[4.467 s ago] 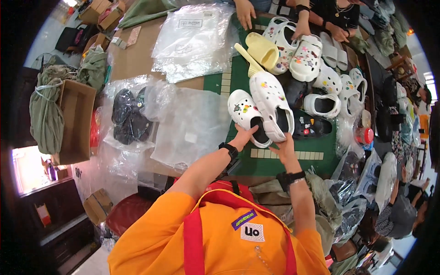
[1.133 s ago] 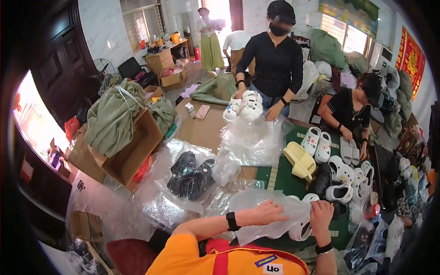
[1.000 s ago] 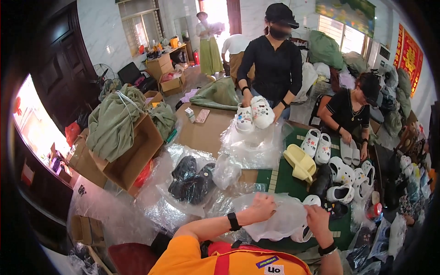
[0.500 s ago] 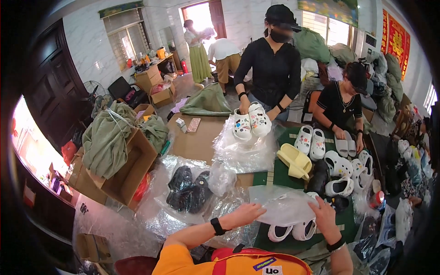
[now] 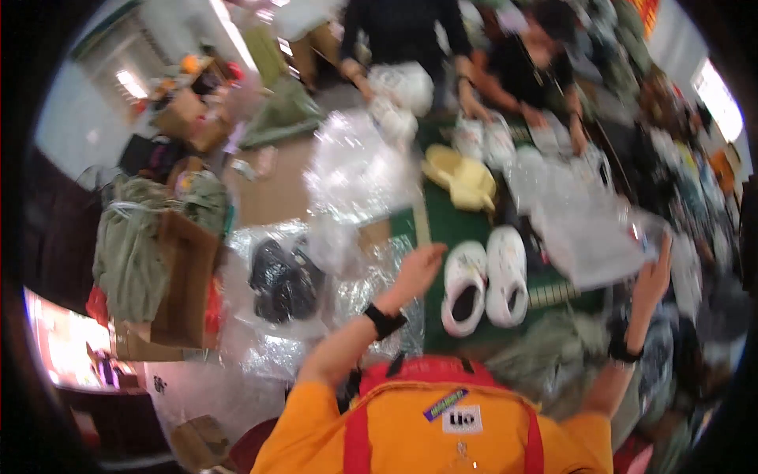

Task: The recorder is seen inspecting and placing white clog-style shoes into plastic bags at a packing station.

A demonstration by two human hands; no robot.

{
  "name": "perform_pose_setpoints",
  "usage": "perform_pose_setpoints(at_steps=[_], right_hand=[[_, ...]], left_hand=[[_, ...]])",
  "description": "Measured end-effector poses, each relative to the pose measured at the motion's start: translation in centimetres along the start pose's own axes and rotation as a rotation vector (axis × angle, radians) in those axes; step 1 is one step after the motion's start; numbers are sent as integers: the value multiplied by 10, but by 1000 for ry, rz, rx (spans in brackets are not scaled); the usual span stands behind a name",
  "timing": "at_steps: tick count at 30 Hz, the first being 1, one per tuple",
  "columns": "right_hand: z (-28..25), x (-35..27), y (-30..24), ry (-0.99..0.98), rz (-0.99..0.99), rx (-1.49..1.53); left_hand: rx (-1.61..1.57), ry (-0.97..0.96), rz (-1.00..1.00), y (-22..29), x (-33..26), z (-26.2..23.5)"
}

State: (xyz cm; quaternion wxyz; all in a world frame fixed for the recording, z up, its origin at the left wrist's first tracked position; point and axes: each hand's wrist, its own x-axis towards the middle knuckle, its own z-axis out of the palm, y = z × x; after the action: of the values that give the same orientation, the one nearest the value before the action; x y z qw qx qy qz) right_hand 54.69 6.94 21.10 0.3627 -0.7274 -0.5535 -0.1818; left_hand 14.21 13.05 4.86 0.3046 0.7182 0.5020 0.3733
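My right hand (image 5: pixel 654 272), out at the right, pinches the edge of a translucent plastic bag (image 5: pixel 580 229). The bag trails from it to the upper left, over the shoes on the table's right side. In the middle, my left hand (image 5: pixel 420 267) has its fingers drawn together, with nothing visible in them. Just right of its fingertips, a pair of white clogs stands on the green mat (image 5: pixel 434 225): a left-hand clog (image 5: pixel 466 272) and a right-hand clog (image 5: pixel 507 265). Beyond them lie yellow slides (image 5: pixel 459 180). Motion blurs the picture.
Dark shoes (image 5: pixel 284 276) rest on clear plastic wrap at the left, beside a tipped cardboard box (image 5: pixel 185 276) and green sacking (image 5: pixel 134 245). Across the table, a person in black (image 5: pixel 403 31) handles white clogs; another person (image 5: pixel 529 67) works to the right, by more shoes.
The plastic bag has left my left hand and swung right with my right hand, uncovering the white clogs. My view has tilted down. The person opposite has moved the other clogs.
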Motion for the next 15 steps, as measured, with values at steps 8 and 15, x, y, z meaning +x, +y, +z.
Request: perform_pose_setpoints(at_steps=[8,15], right_hand=[[-19,-41,49,-35,365,-138],[6,-83,68,-142,183,-70]], left_hand=[[115,-495,-2,-2,-14,105],[108,-646,-375,-45,-27,178]])
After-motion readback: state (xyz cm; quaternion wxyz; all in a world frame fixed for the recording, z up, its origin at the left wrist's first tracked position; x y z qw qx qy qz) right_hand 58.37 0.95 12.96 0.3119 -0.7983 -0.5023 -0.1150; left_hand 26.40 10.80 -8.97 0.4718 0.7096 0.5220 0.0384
